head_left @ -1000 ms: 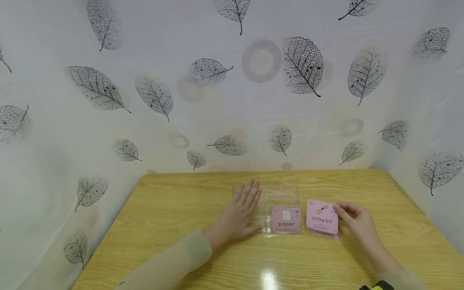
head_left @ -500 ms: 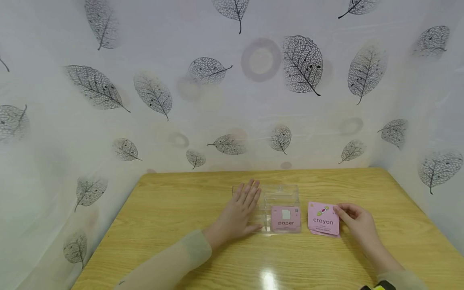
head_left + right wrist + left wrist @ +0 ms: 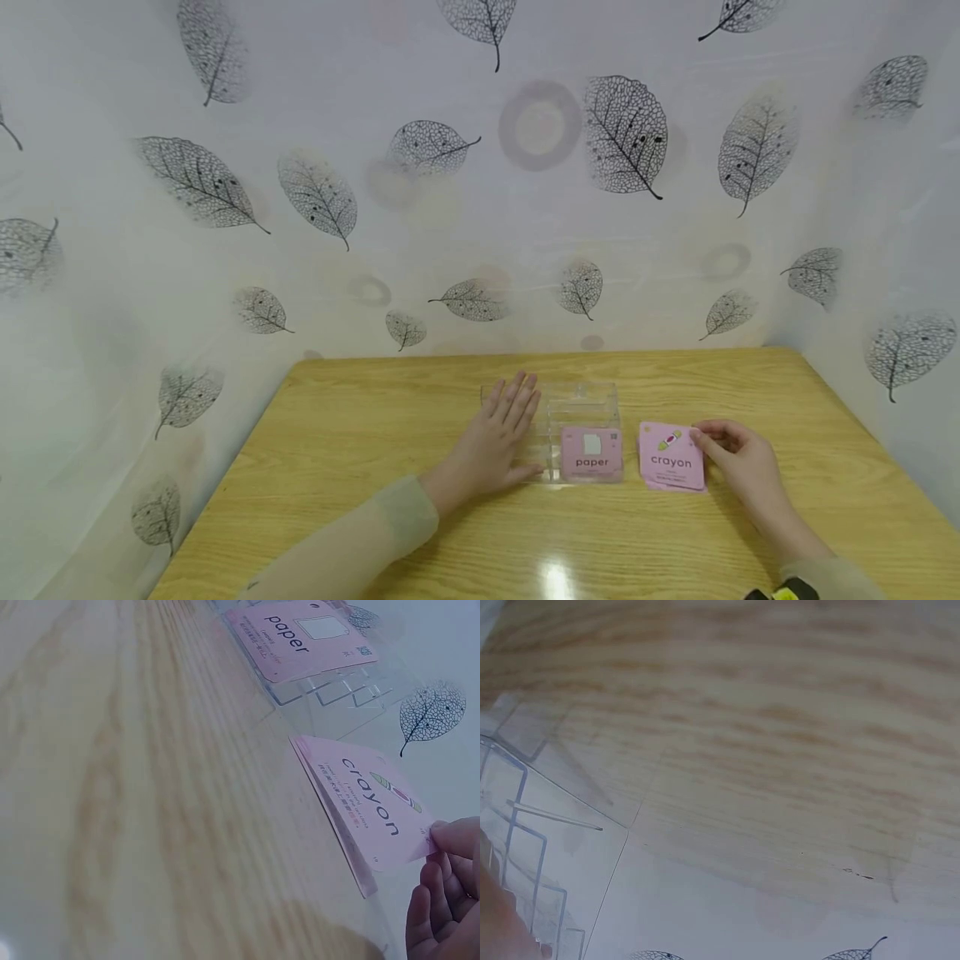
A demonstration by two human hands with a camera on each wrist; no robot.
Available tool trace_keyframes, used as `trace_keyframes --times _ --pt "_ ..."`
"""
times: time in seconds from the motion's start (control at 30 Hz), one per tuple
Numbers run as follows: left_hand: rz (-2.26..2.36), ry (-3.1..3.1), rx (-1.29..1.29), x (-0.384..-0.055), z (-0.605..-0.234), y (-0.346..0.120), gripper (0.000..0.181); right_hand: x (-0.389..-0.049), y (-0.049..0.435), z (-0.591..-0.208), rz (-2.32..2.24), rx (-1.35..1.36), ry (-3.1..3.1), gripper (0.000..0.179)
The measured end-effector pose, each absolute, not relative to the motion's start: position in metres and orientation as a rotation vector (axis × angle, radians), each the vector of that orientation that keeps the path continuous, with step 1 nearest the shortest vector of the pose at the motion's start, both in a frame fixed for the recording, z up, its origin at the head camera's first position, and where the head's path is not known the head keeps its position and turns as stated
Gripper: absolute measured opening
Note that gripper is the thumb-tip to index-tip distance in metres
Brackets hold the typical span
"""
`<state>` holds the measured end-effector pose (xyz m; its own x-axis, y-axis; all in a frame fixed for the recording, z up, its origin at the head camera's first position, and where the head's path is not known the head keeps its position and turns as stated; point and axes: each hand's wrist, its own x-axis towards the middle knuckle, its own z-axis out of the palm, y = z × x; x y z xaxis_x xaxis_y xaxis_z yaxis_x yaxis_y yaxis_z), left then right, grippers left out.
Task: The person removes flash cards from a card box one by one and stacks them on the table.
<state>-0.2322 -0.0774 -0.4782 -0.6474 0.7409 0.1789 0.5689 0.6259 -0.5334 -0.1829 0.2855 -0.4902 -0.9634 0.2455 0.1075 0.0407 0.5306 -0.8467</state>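
My right hand (image 3: 738,462) pinches the pink crayon card (image 3: 671,457) at its upper right corner, thumb on top. In the right wrist view the card's held side is lifted, and at least one more pink card (image 3: 330,817) lies beneath it. To the left stands a clear plastic stepped holder (image 3: 583,392). A pink paper card (image 3: 591,457) sits in its front right section. Across the holder's left part lies my left hand (image 3: 491,442), fingers straight, thumb pointing toward the paper card. Only a blurred bit of that hand (image 3: 502,922) shows beside the holder in the left wrist view.
Everything stands on a wood-grain table (image 3: 360,417). A pale curtain with leaf prints (image 3: 480,208) rises behind the table and along both sides. A black and yellow strap (image 3: 787,589) shows at the right wrist.
The crayon card has come down slightly and shifted a little to the right, now lining up more closely over the card beneath. My left hand and the holder have stayed put.
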Motion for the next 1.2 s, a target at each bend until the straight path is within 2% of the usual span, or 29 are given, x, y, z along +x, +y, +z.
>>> trace_keyframes --times 0.5,1.2 --pt "0.594 -2.458 -1.041 -0.2344 -0.4825 -0.0779 0.105 -0.1891 0.2842 -0.4957 1.207 -0.248 -2.594 0.028" --pt "0.577 -2.456 -1.044 -0.2350 -0.4820 -0.0786 0.105 -0.1896 0.2871 -0.4954 1.116 -0.209 -2.636 0.026"
